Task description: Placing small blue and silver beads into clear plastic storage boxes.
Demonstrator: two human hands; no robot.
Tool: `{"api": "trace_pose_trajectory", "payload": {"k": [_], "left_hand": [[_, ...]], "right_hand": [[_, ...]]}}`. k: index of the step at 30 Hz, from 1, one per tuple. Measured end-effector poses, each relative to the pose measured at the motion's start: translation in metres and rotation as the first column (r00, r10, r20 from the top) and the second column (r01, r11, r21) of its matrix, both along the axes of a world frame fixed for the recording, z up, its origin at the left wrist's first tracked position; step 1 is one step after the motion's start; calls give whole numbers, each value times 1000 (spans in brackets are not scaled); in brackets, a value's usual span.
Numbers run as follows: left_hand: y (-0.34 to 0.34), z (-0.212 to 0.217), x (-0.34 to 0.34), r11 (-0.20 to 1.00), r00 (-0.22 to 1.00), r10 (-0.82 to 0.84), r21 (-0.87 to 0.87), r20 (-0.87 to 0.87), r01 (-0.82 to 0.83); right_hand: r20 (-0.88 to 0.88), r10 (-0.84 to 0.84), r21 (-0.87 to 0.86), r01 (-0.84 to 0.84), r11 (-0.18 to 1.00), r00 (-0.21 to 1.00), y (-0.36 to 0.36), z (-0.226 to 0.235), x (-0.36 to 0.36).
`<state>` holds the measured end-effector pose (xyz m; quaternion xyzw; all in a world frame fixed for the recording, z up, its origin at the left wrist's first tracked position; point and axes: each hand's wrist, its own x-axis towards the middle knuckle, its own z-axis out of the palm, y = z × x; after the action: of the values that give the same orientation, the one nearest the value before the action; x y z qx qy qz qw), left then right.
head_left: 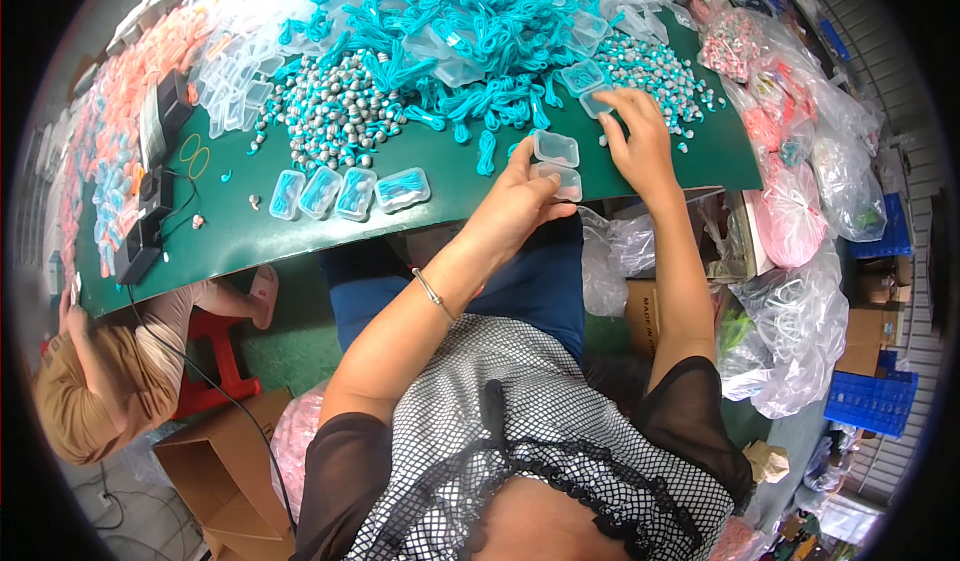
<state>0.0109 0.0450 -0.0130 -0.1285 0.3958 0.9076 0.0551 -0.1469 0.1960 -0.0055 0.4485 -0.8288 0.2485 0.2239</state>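
My left hand [520, 201] rested at the near edge of the green table [300, 226], its fingers pinched on an open clear plastic case [556, 148] that sat on a second clear case [562, 183] just nearer to me. My right hand [640, 141] reached a little farther out, fingers curled and pinching at something small beside another empty case [597, 106]; I could not tell exactly what it gripped.

Just beyond the right hand lay the scatter of small teal and grey earplugs [655, 71], and far across the middle of the table sprawled the heap of teal cords [470, 31]. A second mound of grey and teal plugs [335, 111] sat to the left of it. Four filled cases [345, 193] stood in a row on the near left.

To do this well, I judged the left hand should keep the open case steady and flat, lid fully back, while the right brought one piece cleanly over the tray before letting go, so nothing snagged the hinge or spilled off the near edge.
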Motion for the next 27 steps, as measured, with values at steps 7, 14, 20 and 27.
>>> {"api": "trace_pose_trajectory", "payload": {"k": [7, 14, 20, 27], "left_hand": [[6, -12, -3, 1000, 992, 12, -26, -126, -15], [-27, 15, 21, 194, 970, -35, -954, -240, -229], [-99, 16, 36, -588, 930, 83, -770, -359, -245], [-134, -1, 28, -732, 945, 135, -672, -299, -108]], "right_hand": [[309, 230, 58, -260, 964, 923, 7, 13, 60], [185, 229, 144, -257, 956, 956, 11, 8, 62], [172, 210, 173, -240, 955, 962, 14, 14, 57], [141, 214, 184, -238, 954, 967, 13, 15, 57]]}}
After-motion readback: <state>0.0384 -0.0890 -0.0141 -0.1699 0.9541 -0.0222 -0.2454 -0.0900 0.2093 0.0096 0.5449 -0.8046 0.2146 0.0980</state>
